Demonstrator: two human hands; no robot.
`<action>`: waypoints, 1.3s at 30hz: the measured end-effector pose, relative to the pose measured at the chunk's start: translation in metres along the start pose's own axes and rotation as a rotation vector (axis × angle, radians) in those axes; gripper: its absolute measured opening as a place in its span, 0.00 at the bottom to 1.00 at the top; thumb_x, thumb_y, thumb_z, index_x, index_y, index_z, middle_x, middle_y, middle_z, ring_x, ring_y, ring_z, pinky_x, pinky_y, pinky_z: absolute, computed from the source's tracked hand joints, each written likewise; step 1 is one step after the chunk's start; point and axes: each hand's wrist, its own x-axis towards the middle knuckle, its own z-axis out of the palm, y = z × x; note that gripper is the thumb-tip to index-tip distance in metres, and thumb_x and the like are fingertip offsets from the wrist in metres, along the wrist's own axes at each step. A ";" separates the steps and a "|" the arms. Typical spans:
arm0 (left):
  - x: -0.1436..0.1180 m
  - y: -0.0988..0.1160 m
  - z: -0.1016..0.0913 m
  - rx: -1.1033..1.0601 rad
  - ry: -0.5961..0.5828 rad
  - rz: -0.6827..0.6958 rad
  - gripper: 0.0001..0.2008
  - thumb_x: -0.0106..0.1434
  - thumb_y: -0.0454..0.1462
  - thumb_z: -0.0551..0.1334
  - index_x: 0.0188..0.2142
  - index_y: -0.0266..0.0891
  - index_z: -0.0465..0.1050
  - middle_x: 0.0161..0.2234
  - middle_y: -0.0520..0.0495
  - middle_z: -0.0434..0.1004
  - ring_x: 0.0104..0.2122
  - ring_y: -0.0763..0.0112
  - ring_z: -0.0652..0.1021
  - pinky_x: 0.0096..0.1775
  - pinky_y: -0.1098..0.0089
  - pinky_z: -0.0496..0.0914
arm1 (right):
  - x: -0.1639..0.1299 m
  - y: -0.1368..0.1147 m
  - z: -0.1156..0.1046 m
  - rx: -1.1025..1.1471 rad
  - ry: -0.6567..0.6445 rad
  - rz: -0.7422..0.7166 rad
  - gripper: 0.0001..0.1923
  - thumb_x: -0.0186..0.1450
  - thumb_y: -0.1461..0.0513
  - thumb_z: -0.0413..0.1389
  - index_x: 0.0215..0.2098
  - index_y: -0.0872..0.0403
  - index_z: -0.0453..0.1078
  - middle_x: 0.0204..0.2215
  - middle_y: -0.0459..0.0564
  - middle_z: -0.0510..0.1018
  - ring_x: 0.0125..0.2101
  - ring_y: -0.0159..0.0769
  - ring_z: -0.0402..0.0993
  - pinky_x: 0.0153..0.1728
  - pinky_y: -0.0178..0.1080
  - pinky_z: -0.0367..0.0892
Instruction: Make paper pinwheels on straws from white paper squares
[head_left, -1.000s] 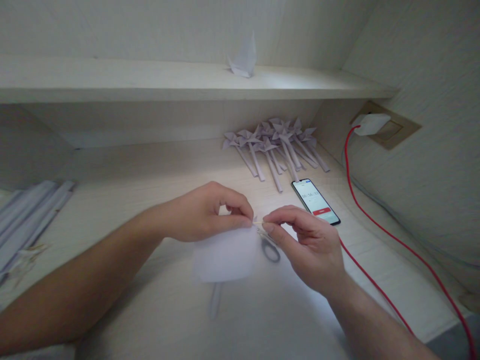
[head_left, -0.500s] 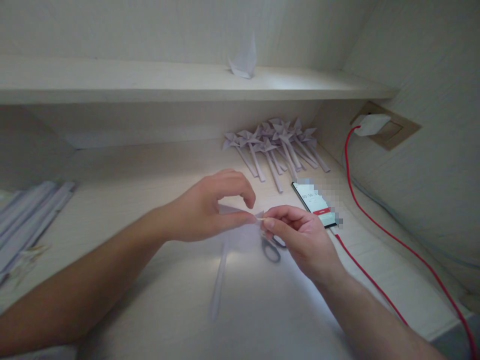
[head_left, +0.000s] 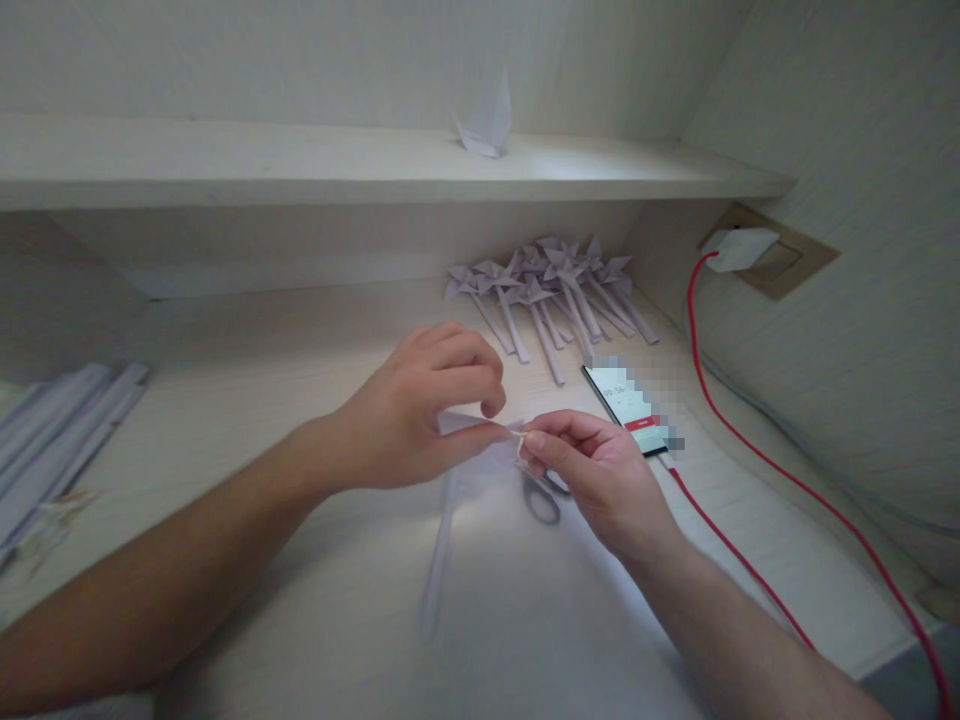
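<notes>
My left hand [head_left: 427,405] has its index finger curled down to the thumb, pinching the end of a thin pale string [head_left: 516,432]. The other end runs into my right hand [head_left: 592,470], closed with thumb and index finger together on it; a short loop hangs below. Under both hands lies a white paper pinwheel, its head mostly covered, with its paper stick [head_left: 433,580] pointing toward me. Dark-handled scissors [head_left: 541,500] lie beside my right fingers, their blades hidden.
A pile of paper pinwheels [head_left: 555,285] lies at the back. A phone [head_left: 634,410] lies right, near a red cable [head_left: 739,465] from a white charger [head_left: 742,248]. Folded paper strips [head_left: 64,430] are at left. A folded paper piece [head_left: 489,125] stands on the shelf [head_left: 225,160].
My left index finger has come down nearer the thumb and the hand has shifted slightly left. More string shows between my hands, with a loop below the right fingers.
</notes>
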 end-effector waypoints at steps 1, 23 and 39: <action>0.000 -0.001 0.000 -0.001 -0.006 0.006 0.06 0.65 0.38 0.68 0.33 0.41 0.74 0.39 0.46 0.78 0.41 0.65 0.75 0.46 0.62 0.65 | 0.000 0.000 0.000 0.001 -0.006 0.004 0.11 0.60 0.55 0.71 0.34 0.54 0.81 0.23 0.45 0.80 0.25 0.30 0.72 0.29 0.34 0.67; 0.000 -0.006 0.003 -0.039 -0.093 0.029 0.05 0.67 0.36 0.67 0.33 0.41 0.78 0.35 0.47 0.76 0.37 0.66 0.74 0.44 0.62 0.65 | 0.007 0.006 -0.005 0.030 -0.132 0.102 0.08 0.62 0.57 0.70 0.34 0.54 0.81 0.26 0.45 0.79 0.23 0.27 0.67 0.26 0.33 0.61; -0.001 -0.011 0.016 -0.005 -0.254 -0.076 0.06 0.67 0.36 0.64 0.36 0.43 0.82 0.34 0.50 0.79 0.39 0.66 0.77 0.45 0.62 0.64 | 0.012 0.007 -0.004 -0.081 -0.036 0.077 0.09 0.60 0.57 0.69 0.32 0.55 0.80 0.21 0.42 0.76 0.21 0.28 0.68 0.23 0.32 0.61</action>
